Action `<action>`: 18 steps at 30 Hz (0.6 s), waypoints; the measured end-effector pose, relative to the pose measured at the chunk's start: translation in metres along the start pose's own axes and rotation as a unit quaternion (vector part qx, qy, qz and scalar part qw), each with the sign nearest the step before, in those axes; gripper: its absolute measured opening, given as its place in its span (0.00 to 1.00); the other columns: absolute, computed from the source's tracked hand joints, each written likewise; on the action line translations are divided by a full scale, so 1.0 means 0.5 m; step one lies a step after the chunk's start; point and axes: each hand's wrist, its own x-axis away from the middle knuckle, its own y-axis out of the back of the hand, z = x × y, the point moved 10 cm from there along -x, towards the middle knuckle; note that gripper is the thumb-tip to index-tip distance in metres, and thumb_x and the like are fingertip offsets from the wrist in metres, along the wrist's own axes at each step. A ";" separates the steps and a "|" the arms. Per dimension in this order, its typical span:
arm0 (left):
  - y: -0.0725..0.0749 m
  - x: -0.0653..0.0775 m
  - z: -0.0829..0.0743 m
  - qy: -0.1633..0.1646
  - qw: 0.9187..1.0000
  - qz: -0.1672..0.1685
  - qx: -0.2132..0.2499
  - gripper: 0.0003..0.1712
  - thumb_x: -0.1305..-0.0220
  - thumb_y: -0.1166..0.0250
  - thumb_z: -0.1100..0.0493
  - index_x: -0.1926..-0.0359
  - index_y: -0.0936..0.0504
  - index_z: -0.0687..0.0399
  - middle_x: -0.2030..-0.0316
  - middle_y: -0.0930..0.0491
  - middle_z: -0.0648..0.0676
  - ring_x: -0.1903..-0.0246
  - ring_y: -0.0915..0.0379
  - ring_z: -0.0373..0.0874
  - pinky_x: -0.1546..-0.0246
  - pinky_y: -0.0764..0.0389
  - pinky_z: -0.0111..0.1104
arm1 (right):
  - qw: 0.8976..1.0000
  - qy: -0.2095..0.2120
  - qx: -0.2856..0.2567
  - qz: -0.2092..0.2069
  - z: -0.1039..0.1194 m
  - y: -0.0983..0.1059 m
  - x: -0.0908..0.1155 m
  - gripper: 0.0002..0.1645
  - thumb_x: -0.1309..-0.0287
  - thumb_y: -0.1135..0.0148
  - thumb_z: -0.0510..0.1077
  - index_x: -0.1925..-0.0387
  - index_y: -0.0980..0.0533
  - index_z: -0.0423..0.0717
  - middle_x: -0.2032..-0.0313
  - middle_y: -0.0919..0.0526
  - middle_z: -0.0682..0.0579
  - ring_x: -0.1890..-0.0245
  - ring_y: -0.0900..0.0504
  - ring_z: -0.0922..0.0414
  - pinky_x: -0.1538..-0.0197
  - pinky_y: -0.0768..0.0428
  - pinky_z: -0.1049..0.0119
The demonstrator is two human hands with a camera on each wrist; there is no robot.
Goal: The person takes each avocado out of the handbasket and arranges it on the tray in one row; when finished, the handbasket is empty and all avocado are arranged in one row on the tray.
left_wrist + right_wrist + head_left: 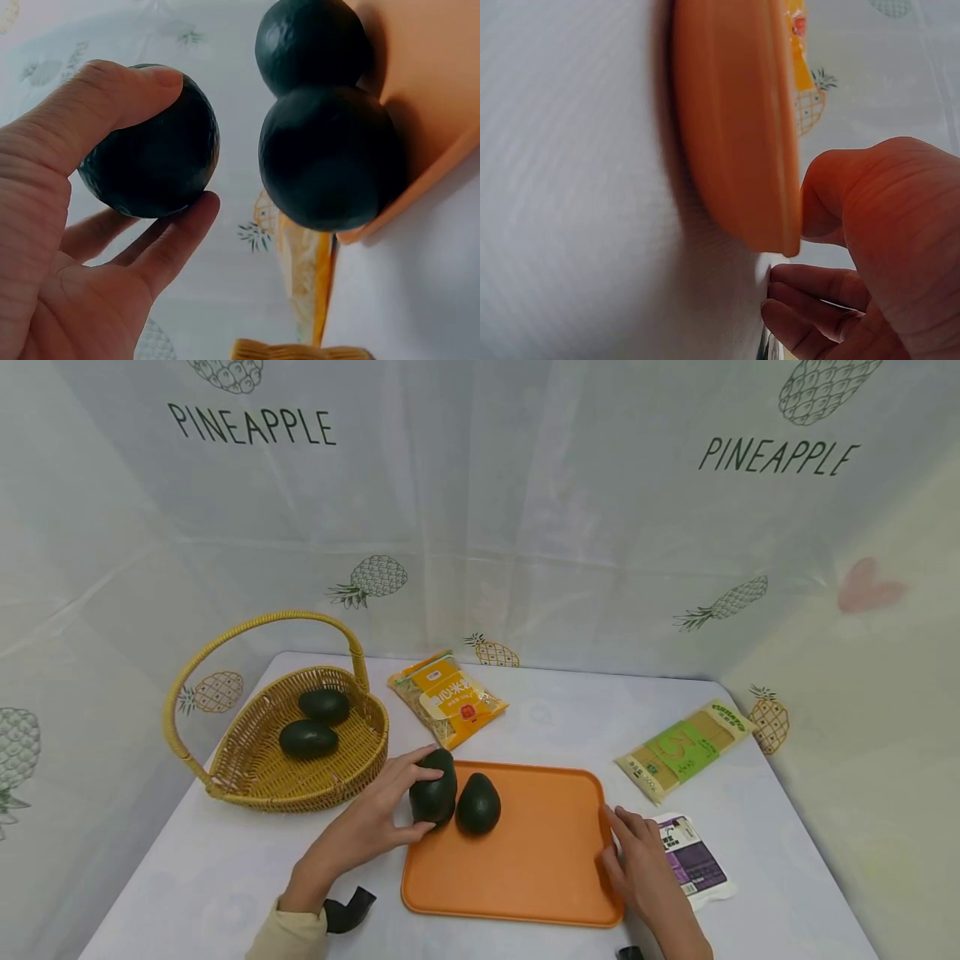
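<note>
A dark green avocado (161, 161) is in my left hand (386, 806), held between thumb and fingertips over the left edge of the orange tray (540, 843). The left wrist view shows it apart from two more avocados, a nearer one (330, 161) and a farther one (311, 45), which sit side by side on the tray. In the head view the held fruit overlaps one of these, and the other avocado (478, 804) shows plainly. My right hand (645, 864) rests at the tray's right rim, thumb and index finger against it, the other fingers beyond the rim.
A wicker basket (375, 739) with a tall handle stands at the left, two avocados (309, 739) inside. Behind the tray lies an orange grain bag (450, 697). A yellow-green packet (686, 750) and a purple-white packet (697, 864) lie to the right.
</note>
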 end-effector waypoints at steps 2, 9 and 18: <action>-0.004 -0.003 -0.002 0.001 1.000 0.002 0.002 0.43 0.49 0.14 0.63 0.34 0.24 0.47 0.22 0.32 0.62 0.25 0.29 0.58 0.33 0.19 0.52 | 1.000 0.001 -0.001 -0.003 0.000 0.001 0.000 0.33 0.45 0.31 0.30 0.35 0.19 0.36 0.40 0.17 0.34 0.46 0.22 0.40 0.46 0.19 0.41; -0.019 -0.012 -0.011 -0.003 1.000 0.006 0.023 0.42 0.47 0.15 0.62 0.33 0.25 0.48 0.22 0.33 0.62 0.26 0.28 0.58 0.33 0.18 0.50 | 1.000 0.003 -0.001 -0.006 0.000 0.000 0.000 0.34 0.46 0.30 0.30 0.35 0.19 0.37 0.41 0.16 0.34 0.46 0.21 0.41 0.46 0.19 0.41; -0.019 -0.024 -0.019 -0.016 0.997 -0.028 0.063 0.39 0.48 0.15 0.64 0.37 0.26 0.55 0.22 0.33 0.63 0.29 0.25 0.60 0.47 0.10 0.41 | 1.000 0.007 0.001 -0.015 0.000 0.002 0.002 0.34 0.47 0.29 0.30 0.35 0.19 0.37 0.41 0.16 0.35 0.46 0.22 0.41 0.46 0.21 0.42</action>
